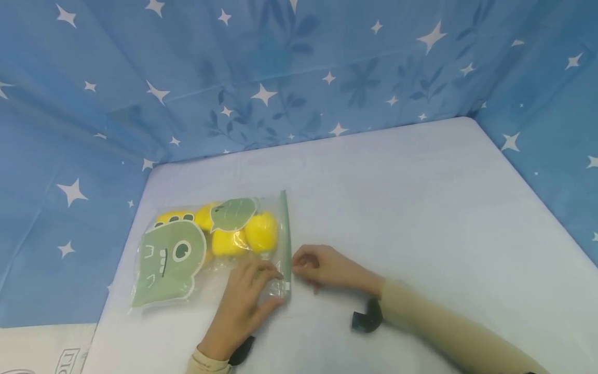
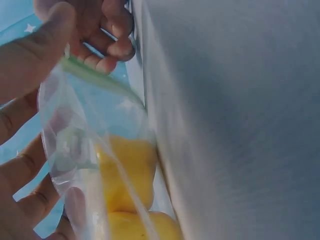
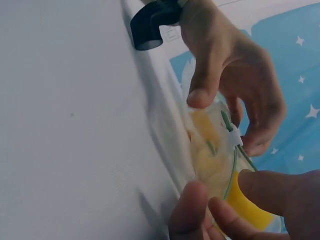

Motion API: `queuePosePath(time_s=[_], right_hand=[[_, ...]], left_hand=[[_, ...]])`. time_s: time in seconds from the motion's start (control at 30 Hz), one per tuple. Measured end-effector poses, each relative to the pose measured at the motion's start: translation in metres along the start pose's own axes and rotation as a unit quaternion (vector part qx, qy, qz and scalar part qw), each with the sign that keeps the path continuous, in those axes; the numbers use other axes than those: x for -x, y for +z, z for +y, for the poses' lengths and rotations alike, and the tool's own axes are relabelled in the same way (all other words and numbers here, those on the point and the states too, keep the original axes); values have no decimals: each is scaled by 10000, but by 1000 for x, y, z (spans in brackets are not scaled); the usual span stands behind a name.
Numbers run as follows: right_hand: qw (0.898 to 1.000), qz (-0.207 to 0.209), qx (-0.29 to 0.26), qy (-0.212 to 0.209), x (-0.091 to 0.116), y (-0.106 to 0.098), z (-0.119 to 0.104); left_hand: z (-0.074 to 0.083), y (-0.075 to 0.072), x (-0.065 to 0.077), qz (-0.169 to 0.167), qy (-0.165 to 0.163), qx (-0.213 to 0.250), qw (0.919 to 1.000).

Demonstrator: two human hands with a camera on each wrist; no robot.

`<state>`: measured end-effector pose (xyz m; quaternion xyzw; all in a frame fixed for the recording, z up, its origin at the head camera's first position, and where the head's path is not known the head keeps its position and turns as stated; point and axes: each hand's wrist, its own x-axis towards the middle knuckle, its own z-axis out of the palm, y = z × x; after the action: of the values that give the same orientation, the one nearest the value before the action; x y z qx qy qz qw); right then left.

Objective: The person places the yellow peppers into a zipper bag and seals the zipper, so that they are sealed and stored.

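A clear zip bag (image 1: pixel 217 267) with a green cartoon monster print lies on the white table, with several soft-looking yellow things (image 1: pixel 261 232) inside. Its green zip edge (image 1: pixel 286 228) faces right, and a white slider (image 3: pixel 234 137) sits near its near end. My left hand (image 1: pixel 247 306) holds the bag's near corner, thumb on one side and fingers on the other. Beside the zip edge is my right hand (image 1: pixel 322 267), its thumb (image 3: pixel 260 190) and bent forefinger close against the strip. Whether they pinch it is unclear. Two green lines spread apart below the slider.
The white table (image 1: pixel 420 208) has a rounded far corner. Blue cloth with white stars (image 1: pixel 261 93) hangs behind and at both sides. Dark wrist-worn pieces (image 1: pixel 367 318) sit by both wrists, close to the tabletop. Pale printed material (image 1: pixel 46 348) lies at lower left.
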<state>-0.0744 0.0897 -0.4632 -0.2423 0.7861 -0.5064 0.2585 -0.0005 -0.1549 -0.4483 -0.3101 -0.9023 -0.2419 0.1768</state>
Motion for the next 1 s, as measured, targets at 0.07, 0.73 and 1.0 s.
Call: queuePosePath(time_s=[0.07, 0.73, 1.0], right_hand=[[9997, -176, -118, 134, 2, 2, -1], [9638, -1490, -2145, 544, 5, 10, -3], [9605, -1398, -2311, 668, 4, 12, -8]], left_hand=[[0, 0, 0, -48, 7, -147, 9999], [-6, 12, -7, 772, 436, 345, 9955], [-12, 16, -8, 904, 441, 811, 9916]])
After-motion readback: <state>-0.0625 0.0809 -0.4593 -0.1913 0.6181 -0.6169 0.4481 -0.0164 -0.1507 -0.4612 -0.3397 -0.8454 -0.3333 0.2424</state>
